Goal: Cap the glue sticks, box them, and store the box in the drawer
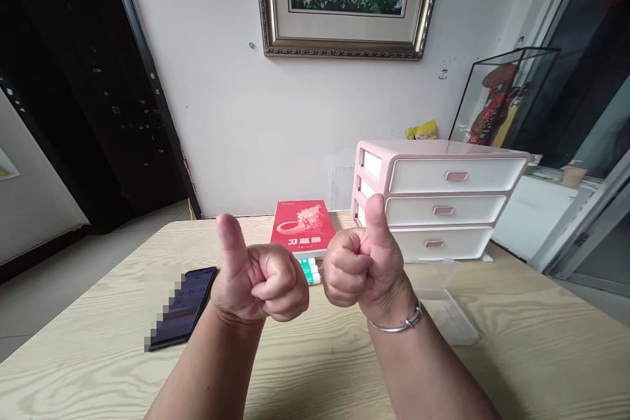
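Both hands are raised above the wooden table [315,367] in thumbs-up fists. My left hand [266,279] has its fingers curled in and its thumb pointing up, with nothing seen in it. Curled the same way, my right hand [361,262] also shows no object, and a silver bangle circles its wrist. Between and behind the fists lie several small white-and-green tubes [310,270], partly hidden by my left hand. A red book [302,226] lies flat behind them. To the left of my left hand rests a phone [184,308], partly pixelated.
A pink-and-white three-drawer unit [457,177] stands at the back right, with a yellow packet [423,130] behind its top. A clear plastic box [460,325] sits right of my right wrist, partly covered by the forearm. A framed picture [344,46] hangs on the wall.
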`<state>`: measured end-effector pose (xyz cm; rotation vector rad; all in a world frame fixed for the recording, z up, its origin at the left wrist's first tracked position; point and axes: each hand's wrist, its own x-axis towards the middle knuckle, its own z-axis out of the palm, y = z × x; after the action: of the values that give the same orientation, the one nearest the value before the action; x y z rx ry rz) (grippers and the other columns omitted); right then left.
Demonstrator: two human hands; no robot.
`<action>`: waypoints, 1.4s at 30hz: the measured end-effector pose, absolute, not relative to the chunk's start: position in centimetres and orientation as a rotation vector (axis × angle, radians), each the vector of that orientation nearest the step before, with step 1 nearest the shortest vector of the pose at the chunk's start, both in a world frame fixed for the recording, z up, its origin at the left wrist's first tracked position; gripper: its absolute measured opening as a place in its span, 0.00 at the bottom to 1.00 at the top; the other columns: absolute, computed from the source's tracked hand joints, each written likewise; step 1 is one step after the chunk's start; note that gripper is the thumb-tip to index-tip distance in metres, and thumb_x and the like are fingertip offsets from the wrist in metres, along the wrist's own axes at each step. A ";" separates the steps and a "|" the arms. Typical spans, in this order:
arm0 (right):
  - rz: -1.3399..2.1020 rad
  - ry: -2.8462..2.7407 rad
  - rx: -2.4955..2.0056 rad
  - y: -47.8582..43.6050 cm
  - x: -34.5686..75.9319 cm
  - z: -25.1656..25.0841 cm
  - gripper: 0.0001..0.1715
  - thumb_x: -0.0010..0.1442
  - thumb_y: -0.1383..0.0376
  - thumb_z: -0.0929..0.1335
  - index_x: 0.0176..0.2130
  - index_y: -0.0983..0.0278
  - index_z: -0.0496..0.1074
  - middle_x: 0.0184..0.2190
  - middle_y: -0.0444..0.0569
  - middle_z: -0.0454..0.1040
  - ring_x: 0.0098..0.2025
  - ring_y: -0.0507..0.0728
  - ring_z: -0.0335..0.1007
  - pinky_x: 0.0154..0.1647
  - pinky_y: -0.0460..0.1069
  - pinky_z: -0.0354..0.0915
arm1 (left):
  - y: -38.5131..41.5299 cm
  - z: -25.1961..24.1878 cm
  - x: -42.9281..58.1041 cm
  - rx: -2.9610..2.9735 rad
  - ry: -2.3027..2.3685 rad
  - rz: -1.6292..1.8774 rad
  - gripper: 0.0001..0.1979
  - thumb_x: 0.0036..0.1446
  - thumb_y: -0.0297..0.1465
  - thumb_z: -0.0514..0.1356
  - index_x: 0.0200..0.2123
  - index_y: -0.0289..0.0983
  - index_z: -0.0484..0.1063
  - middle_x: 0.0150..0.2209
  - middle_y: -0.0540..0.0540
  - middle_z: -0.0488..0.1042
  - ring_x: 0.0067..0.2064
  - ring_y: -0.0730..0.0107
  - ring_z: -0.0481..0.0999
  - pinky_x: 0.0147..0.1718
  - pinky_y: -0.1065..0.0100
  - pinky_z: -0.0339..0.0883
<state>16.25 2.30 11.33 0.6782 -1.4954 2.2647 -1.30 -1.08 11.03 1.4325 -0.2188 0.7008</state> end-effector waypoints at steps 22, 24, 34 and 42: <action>2.219 -1.544 0.544 2.1 16.5 11.2 0.45 0.48 0.25 0.41 0.17 0.59 0.50 0.11 0.36 0.45 0.14 0.46 0.35 0.11 0.44 0.40 | -1.1 10.9 -1.2 1.435 -0.219 0.700 0.40 0.41 0.71 0.23 0.14 0.41 0.47 0.12 0.53 0.47 0.14 0.76 0.43 0.12 0.70 0.39; 2.221 -1.536 0.582 2.1 16.5 11.3 0.45 0.49 0.25 0.42 0.18 0.59 0.49 0.11 0.36 0.45 0.14 0.46 0.36 0.11 0.44 0.40 | -1.1 10.9 -1.1 1.437 -0.211 0.705 0.40 0.41 0.71 0.22 0.14 0.41 0.47 0.11 0.53 0.46 0.14 0.76 0.43 0.12 0.69 0.39; 2.205 -1.543 0.564 2.2 16.4 11.1 0.44 0.50 0.26 0.42 0.18 0.59 0.50 0.12 0.36 0.45 0.14 0.46 0.36 0.12 0.44 0.41 | -1.1 11.1 -1.1 1.457 -0.217 0.704 0.40 0.42 0.70 0.22 0.14 0.42 0.47 0.11 0.53 0.45 0.13 0.76 0.43 0.12 0.69 0.38; 2.198 -1.532 0.561 2.3 16.4 11.2 0.44 0.50 0.26 0.41 0.18 0.59 0.49 0.12 0.37 0.46 0.14 0.46 0.37 0.12 0.44 0.41 | -1.0 11.1 -1.1 1.448 -0.204 0.716 0.40 0.42 0.70 0.23 0.14 0.41 0.46 0.12 0.54 0.45 0.13 0.77 0.42 0.12 0.70 0.38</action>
<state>16.37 2.30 11.24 0.5609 -1.5320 2.1981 -1.13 -0.97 11.10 1.4477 -0.2041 0.7161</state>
